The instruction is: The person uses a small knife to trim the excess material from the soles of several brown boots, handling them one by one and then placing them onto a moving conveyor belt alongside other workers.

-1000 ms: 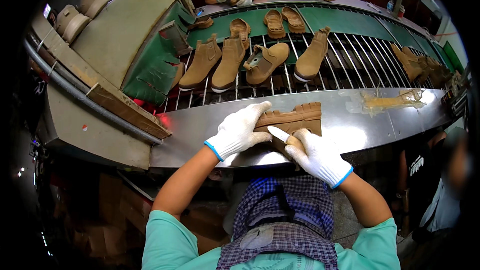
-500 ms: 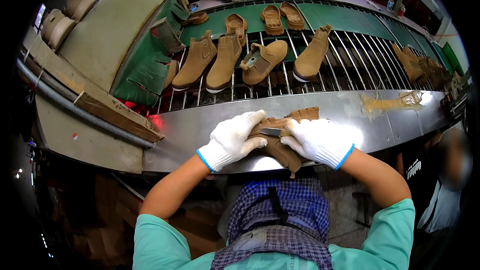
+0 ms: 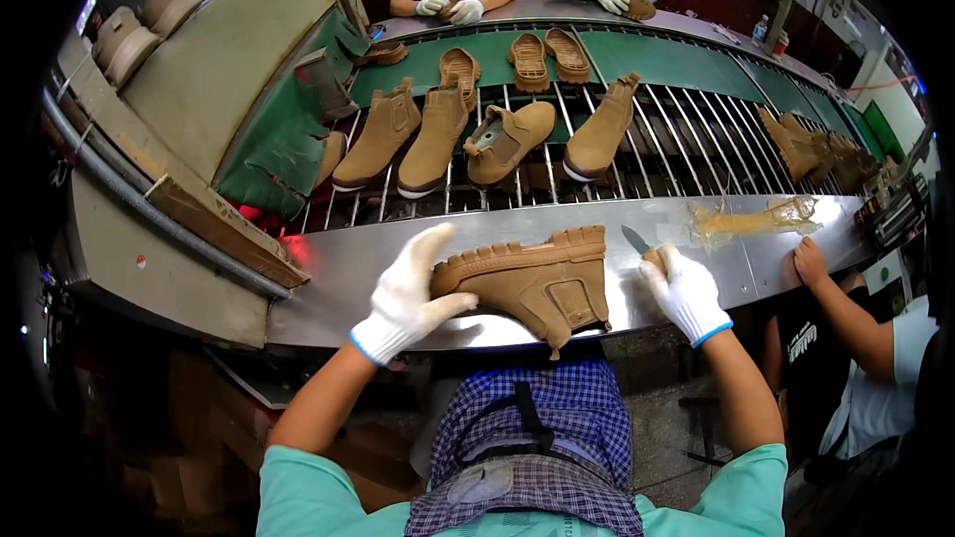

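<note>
My right gloved hand (image 3: 684, 290) had left the tan suede boot (image 3: 532, 281), fingers closed on a small knife (image 3: 637, 240); my left gloved hand (image 3: 408, 296) alone gripped the toe.

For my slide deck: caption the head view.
Gloved left hand steadies tan boot sole-up; right hand holds small knife.

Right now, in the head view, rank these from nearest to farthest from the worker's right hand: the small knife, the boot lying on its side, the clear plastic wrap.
1. small knife, in the right hand
2. boot, to its left
3. plastic wrap, up and right, slightly farther
</note>
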Available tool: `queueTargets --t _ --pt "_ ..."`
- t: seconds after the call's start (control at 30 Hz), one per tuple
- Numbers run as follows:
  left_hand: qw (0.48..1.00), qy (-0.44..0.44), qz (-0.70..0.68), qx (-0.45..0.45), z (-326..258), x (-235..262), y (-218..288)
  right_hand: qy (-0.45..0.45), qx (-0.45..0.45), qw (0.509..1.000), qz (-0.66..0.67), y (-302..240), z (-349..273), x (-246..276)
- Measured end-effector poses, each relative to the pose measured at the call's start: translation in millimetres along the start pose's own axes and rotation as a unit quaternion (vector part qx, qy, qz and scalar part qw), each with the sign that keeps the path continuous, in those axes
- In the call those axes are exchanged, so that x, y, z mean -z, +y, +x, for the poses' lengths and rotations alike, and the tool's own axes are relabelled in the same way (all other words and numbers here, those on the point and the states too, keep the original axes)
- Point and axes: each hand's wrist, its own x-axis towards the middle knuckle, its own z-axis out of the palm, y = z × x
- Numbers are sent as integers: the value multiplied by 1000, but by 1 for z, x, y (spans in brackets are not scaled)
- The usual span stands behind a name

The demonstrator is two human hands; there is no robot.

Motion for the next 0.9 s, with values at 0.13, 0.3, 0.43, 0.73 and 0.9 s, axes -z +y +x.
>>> queueTargets --t 0.13,0.3,0.43,0.73,0.9 --pt "988 -4 -50 146 -48 -11 -30 60 40 992 -105 9 17 -6" --pt "929 -13 -259 265 -28 -28 -43 95 108 987 71 -25 71 -57" --pt "903 38 -340 259 -22 6 -48 67 84 951 289 -59 50 -76" --pt "877 -88 -393 262 -19 -45 22 -377 111 841 371 -90 -142 -43" --pt "892 -217 -357 175 6 -56 42 -267 53 888 370 -83 -70 -28"
